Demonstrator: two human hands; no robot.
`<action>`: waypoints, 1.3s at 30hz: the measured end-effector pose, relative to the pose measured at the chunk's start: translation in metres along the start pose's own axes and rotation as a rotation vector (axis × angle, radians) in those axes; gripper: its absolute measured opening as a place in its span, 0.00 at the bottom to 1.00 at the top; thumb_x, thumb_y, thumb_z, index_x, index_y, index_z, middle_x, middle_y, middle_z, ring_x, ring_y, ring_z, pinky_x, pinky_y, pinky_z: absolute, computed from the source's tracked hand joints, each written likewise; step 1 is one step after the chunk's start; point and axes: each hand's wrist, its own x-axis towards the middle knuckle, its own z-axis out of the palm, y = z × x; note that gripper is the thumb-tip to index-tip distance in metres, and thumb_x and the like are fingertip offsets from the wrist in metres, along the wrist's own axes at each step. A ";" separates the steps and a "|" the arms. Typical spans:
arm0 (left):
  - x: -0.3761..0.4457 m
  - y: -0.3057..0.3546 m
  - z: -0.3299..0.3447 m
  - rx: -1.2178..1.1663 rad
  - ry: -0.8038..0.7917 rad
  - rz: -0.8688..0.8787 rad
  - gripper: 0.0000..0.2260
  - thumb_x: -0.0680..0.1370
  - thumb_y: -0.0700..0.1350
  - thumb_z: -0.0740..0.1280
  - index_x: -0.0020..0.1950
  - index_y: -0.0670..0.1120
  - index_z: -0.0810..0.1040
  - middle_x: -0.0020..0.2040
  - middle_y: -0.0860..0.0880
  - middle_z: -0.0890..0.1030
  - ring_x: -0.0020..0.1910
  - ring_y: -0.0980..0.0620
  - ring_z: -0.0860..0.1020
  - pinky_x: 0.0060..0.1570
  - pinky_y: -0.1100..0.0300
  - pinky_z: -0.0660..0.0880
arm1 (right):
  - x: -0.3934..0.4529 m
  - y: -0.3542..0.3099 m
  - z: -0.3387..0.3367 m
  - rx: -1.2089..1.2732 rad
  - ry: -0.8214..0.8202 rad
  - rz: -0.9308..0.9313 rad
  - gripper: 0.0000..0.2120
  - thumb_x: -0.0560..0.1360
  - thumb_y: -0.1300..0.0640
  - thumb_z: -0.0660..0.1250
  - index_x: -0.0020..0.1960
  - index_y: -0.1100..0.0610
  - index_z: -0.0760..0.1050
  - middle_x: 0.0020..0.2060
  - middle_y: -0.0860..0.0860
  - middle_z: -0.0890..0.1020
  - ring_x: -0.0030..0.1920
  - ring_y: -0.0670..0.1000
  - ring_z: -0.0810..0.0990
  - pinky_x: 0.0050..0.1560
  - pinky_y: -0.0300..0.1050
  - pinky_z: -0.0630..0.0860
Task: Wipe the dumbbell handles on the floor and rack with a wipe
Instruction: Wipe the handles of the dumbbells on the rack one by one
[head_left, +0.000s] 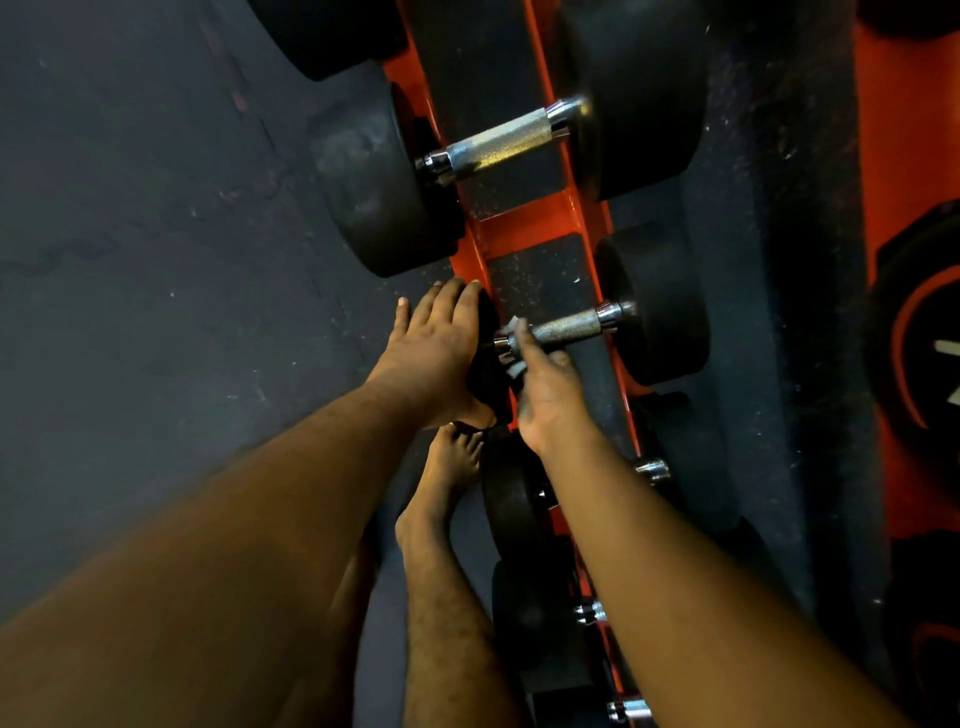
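Dumbbell (597, 332): seated on orange rack (524, 228) | handle (563, 327): knurled steel, rigid, heavy | wipe (514, 364): thin, limp, pinched against handle by right hand (545, 395) | left hand (431, 353): fingers extended, near weight head braced.

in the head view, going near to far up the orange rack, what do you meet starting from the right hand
right hand holding the wipe on the near dumbbell handle → orange crossbar → larger dumbbell's knurled handle
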 end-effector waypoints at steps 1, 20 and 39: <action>-0.001 0.000 -0.001 -0.001 0.001 -0.002 0.68 0.57 0.60 0.84 0.82 0.44 0.42 0.83 0.44 0.47 0.82 0.44 0.44 0.79 0.39 0.42 | 0.000 0.000 -0.004 -0.043 0.009 -0.023 0.07 0.79 0.55 0.70 0.53 0.58 0.81 0.45 0.53 0.87 0.44 0.48 0.86 0.39 0.38 0.80; -0.015 -0.006 0.016 -0.046 0.129 0.036 0.63 0.62 0.56 0.82 0.83 0.43 0.42 0.83 0.43 0.46 0.82 0.45 0.43 0.80 0.43 0.45 | -0.009 -0.012 -0.033 -1.998 -0.209 -1.079 0.29 0.78 0.65 0.55 0.79 0.57 0.62 0.78 0.54 0.65 0.80 0.54 0.56 0.81 0.57 0.48; -0.109 0.050 0.158 0.090 -0.137 0.067 0.59 0.72 0.67 0.72 0.81 0.41 0.32 0.82 0.42 0.35 0.81 0.45 0.34 0.80 0.45 0.37 | -0.050 0.067 -0.160 -2.446 -0.285 -0.609 0.32 0.80 0.51 0.62 0.79 0.57 0.56 0.75 0.57 0.64 0.79 0.58 0.57 0.79 0.63 0.39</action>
